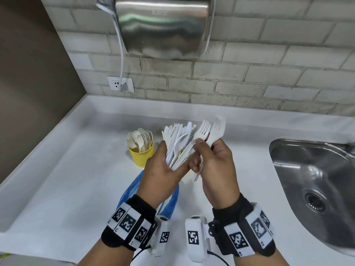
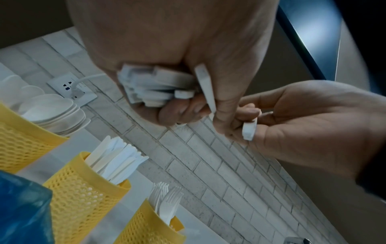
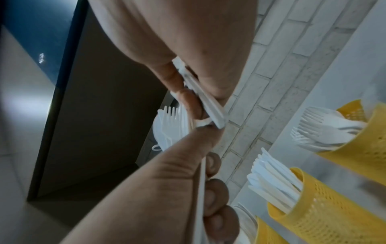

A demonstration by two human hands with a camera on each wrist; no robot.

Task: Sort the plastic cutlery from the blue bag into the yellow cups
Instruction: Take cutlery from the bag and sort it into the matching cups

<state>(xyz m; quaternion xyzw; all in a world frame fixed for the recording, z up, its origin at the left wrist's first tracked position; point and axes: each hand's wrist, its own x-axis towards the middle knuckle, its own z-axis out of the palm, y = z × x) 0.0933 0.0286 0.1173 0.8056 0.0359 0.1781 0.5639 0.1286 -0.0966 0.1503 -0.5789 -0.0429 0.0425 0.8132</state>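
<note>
My left hand (image 1: 169, 160) grips a fanned bundle of white plastic cutlery (image 1: 178, 139), knives and forks mixed, above the counter. The bundle's handle ends (image 2: 156, 85) stick out under its curled fingers. Touching it on the right, my right hand (image 1: 203, 150) pinches white forks (image 1: 216, 129) with the tines up. Three yellow mesh cups stand below: spoon cup (image 2: 21, 140), knife cup (image 2: 83, 189) and fork cup (image 2: 150, 227). In the head view only the spoon cup (image 1: 141, 152) shows. The blue bag (image 1: 130, 191) lies on the counter under my left wrist.
A steel sink (image 1: 317, 189) is set in the white counter (image 1: 67, 179) at the right. A metal hand dryer (image 1: 163, 25) hangs on the brick wall, its cable running to a socket (image 1: 120, 84). A dark wall closes off the left side.
</note>
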